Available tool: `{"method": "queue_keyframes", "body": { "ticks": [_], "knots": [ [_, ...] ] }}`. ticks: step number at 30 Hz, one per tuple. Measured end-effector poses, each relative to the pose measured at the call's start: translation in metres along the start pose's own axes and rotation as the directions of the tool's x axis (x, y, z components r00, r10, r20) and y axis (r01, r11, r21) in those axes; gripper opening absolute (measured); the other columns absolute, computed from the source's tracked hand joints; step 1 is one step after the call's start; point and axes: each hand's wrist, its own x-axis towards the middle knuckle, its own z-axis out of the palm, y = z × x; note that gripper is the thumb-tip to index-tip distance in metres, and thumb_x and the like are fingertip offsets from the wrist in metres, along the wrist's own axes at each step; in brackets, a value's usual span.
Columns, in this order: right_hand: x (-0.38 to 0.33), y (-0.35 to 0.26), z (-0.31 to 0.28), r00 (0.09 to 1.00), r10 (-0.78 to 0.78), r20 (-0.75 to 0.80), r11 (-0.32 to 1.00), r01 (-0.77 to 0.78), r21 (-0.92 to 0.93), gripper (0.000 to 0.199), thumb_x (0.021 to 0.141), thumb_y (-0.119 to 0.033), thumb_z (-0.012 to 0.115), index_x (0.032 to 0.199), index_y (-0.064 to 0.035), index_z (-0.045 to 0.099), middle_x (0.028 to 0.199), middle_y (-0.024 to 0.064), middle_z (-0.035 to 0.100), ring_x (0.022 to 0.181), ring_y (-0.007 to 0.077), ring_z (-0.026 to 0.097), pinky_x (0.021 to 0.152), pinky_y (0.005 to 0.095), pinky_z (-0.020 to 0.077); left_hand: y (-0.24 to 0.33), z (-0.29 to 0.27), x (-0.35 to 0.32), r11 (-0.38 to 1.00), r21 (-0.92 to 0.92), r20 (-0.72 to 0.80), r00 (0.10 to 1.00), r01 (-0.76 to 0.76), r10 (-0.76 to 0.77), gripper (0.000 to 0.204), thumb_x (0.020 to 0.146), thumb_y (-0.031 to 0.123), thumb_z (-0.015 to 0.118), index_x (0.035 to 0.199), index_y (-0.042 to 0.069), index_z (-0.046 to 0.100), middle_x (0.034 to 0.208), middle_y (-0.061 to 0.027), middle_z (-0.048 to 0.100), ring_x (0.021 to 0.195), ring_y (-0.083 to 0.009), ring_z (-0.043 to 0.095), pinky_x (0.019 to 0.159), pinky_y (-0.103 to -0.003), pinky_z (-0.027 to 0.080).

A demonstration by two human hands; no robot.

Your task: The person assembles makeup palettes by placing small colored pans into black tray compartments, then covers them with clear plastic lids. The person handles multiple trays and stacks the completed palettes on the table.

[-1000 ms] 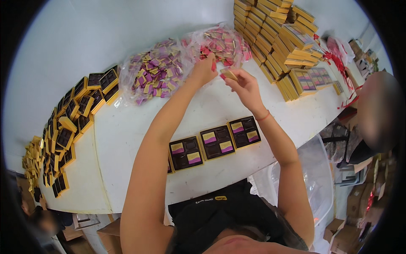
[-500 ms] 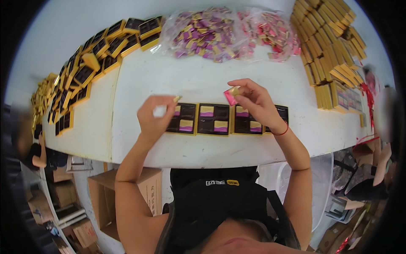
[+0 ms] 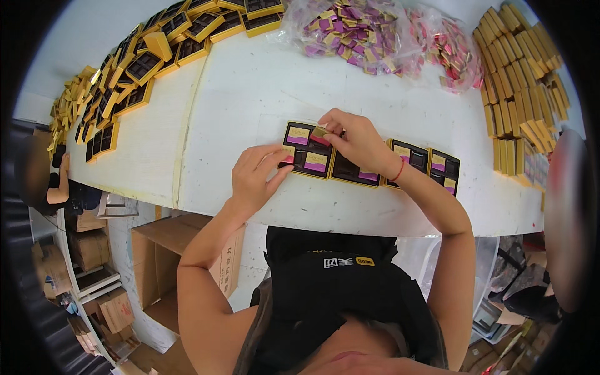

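Head view: at the row's leftmost box point(image 3: 304, 149), the right hand point(image 3: 356, 141) pinches a red-and-gold square point(image 3: 320, 135) at the far-right corner; the left hand point(image 3: 255, 178), grip unclear, touches a pink-and-gold square point(image 3: 289, 154) near-left.

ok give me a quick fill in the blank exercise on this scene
1. The ____ hand holds a pink-and-gold piece at the upper right compartment of the leftmost box.
2. The row in front of the person has ____ open boxes.
3. The heap of purple-and-gold pieces lies to the ____ of the heap of pink-and-gold pieces.
4. The colour of the thin wristband is ____.

Missing words: right; four; left; red
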Motion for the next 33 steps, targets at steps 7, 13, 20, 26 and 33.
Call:
{"method": "queue_keyframes", "body": {
  "ticks": [7,13,20,26,33],
  "knots": [
    [-0.007,-0.001,0.011,0.973,-0.229,0.005,0.915,0.218,-0.339,0.014,0.082,-0.005,0.066,0.096,-0.0025,0.066,0.087,0.0114,0.060,0.079,0.0284,0.060,0.068,0.0369,0.0501,0.003,0.019,-0.022,0.993,0.099,0.213,0.976,-0.066,0.044,0.063,0.078,0.012,0.076,0.136,0.002,0.052,0.143,-0.0133,0.050,0.133,-0.0332,0.046,0.107,-0.044,0.040],
    [-0.021,0.004,0.018,0.912,-0.396,0.110,0.667,0.368,-0.648,0.021,0.076,-0.007,0.067,0.096,-0.0015,0.067,0.091,0.0072,0.059,0.084,0.0228,0.058,0.072,0.0342,0.0477,0.008,0.018,-0.010,0.968,0.241,0.304,0.953,-0.067,-0.010,0.065,0.081,0.022,0.074,0.139,0.004,0.049,0.148,-0.0113,0.045,0.140,-0.0339,0.037,0.114,-0.050,0.029],
    [-0.004,0.016,-0.061,0.950,-0.309,-0.046,0.885,0.269,-0.381,0.007,0.085,-0.010,0.066,0.091,-0.0066,0.070,0.094,0.0100,0.069,0.089,0.0271,0.063,0.079,0.0373,0.0491,0.013,0.007,0.019,0.996,0.035,0.276,0.959,-0.076,0.063,0.070,0.079,0.032,0.078,0.137,0.004,0.051,0.145,-0.0136,0.049,0.138,-0.0386,0.039,0.110,-0.049,0.033],
    [0.014,0.189,-0.238,0.705,0.010,-0.710,0.851,-0.378,-0.363,0.013,0.088,-0.008,0.058,0.093,-0.0012,0.069,0.097,0.0167,0.070,0.088,0.0344,0.068,0.078,0.0425,0.0530,0.071,0.117,0.179,0.833,-0.432,0.205,0.862,-0.346,0.464,0.038,0.088,0.013,0.066,0.124,0.003,0.060,0.133,-0.0157,0.058,0.122,-0.0349,0.055,0.097,-0.043,0.047],
    [0.046,0.221,-0.257,0.623,-0.052,-0.781,0.558,-0.630,-0.540,0.026,0.077,-0.022,0.069,0.098,-0.0063,0.069,0.093,0.0174,0.071,0.088,0.0355,0.068,0.080,0.0451,0.0536,0.079,0.294,0.362,0.984,0.173,0.423,0.905,-0.046,-0.033,0.030,0.089,0.022,0.064,0.111,0.003,0.066,0.114,-0.0179,0.067,0.101,-0.0354,0.066,0.084,-0.047,0.053]
  ]
}}
